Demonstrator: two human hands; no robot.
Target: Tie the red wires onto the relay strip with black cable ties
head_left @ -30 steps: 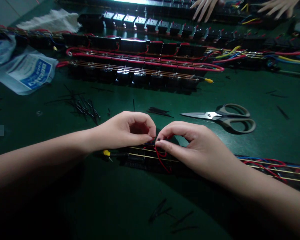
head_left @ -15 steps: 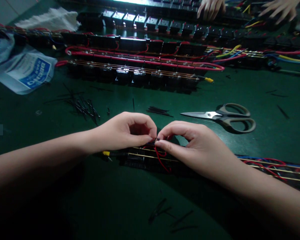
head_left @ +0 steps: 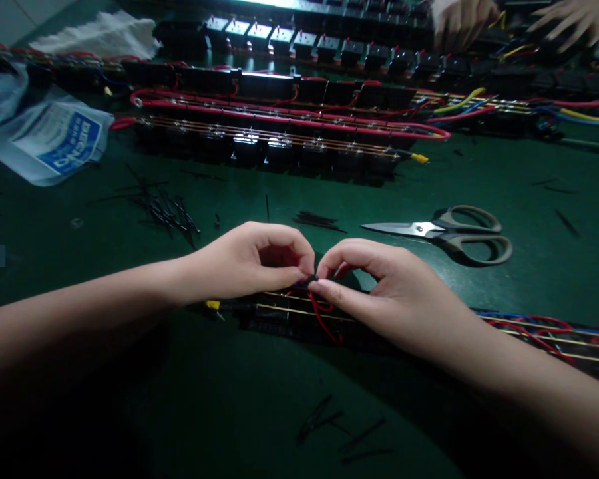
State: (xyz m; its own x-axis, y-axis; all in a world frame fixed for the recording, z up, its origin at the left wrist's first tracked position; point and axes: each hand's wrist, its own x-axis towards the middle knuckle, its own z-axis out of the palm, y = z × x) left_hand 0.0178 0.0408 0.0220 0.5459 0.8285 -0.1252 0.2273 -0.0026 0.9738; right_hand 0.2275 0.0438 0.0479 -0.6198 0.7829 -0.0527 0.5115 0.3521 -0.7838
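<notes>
My left hand and my right hand meet fingertip to fingertip over a dark strip assembly with thin brass-coloured rods. Between the two pinches is a small black piece, possibly a tie; its shape is mostly covered by the fingers. Red wire loops down just below the fingertips. A yellow-wrapped end sticks out at the strip's left. Behind my right hand lie scissors with their blades pointing left.
Black ties lie in a loose pile left of centre, more behind my hands. Farther back is a long wired assembly. Plastic bags sit at the left. Another person's hands work at the upper right.
The other person's hands have moved slightly right. My own hands hold nearly the same place, with the fingertips shifted very slightly around the small black piece.
</notes>
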